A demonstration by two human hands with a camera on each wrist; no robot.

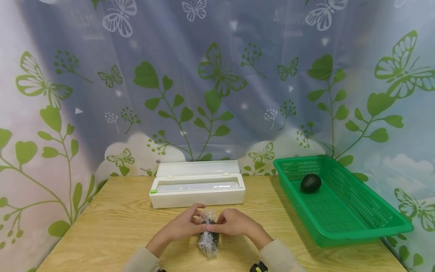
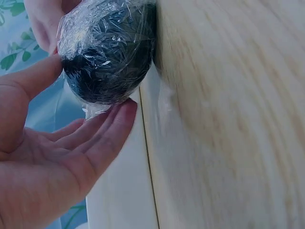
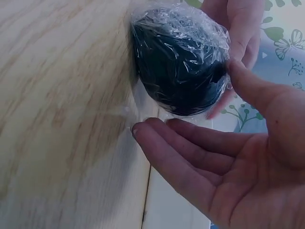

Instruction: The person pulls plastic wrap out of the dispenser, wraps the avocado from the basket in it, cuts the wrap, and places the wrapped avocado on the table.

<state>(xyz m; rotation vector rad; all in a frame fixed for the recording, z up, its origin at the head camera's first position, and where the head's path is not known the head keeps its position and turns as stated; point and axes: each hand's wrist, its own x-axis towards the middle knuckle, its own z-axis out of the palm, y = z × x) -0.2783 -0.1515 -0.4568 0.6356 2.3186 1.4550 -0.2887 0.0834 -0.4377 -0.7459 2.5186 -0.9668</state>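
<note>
Beige sleeves (image 1: 280,257) are seen nearest, over a wood-grained table (image 1: 112,211) backed by a butterfly-printed curtain (image 1: 258,117); a green basket (image 1: 340,238) is placed at the right. Between the left hand (image 1: 183,227) and the right hand (image 1: 236,223), the wrapped fruit (image 1: 209,243) is held at the table, gripped by both. Its long axis is pointed from the sleeves towards the white box (image 1: 198,198).

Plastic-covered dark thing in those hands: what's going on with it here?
A person at a wooden table is handling a dark, rounded item covered in crinkled clear film. The left hand and right hand are both on it, thumbs meeting on top and fingers toward its far end. An open white box sits just beyond, and another dark item lies in the green basket on the right.
</note>
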